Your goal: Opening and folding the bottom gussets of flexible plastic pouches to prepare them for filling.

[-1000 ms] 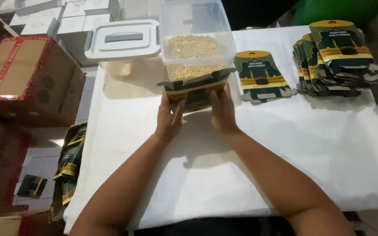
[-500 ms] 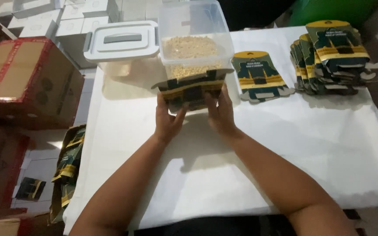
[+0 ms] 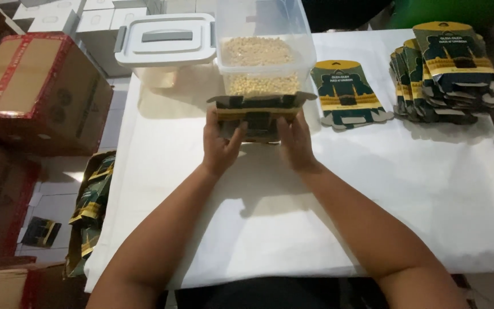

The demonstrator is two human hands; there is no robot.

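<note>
2 hands on 1 little box (image 3: pixel 257 116) here, dark green with a yellow band, top flaps sticking up open. Left hand (image 3: pixel 219 150) grips its left side, thumb across the front and fingers curled round the edge; right hand (image 3: pixel 296 143) does the same on the right side. So both are closed around the box, not flat. It sits near the far-middle of the white table (image 3: pixel 373 194), right up against a clear tub (image 3: pixel 264 51) part-filled with pale beige bits (nuts or grain, can't tell). Just left of the tub is a shorter tub with a grey lid (image 3: pixel 165 39) and handle. To the right, 1 flat unfolded box blank (image 3: pixel 347 91) lies alone, and further right a stack of blanks (image 3: pixel 447 74). Off the table on the left: a red-taped carton (image 3: pixel 35 91) and some dark pouches (image 3: pixel 92 212) down by the floor.
</note>
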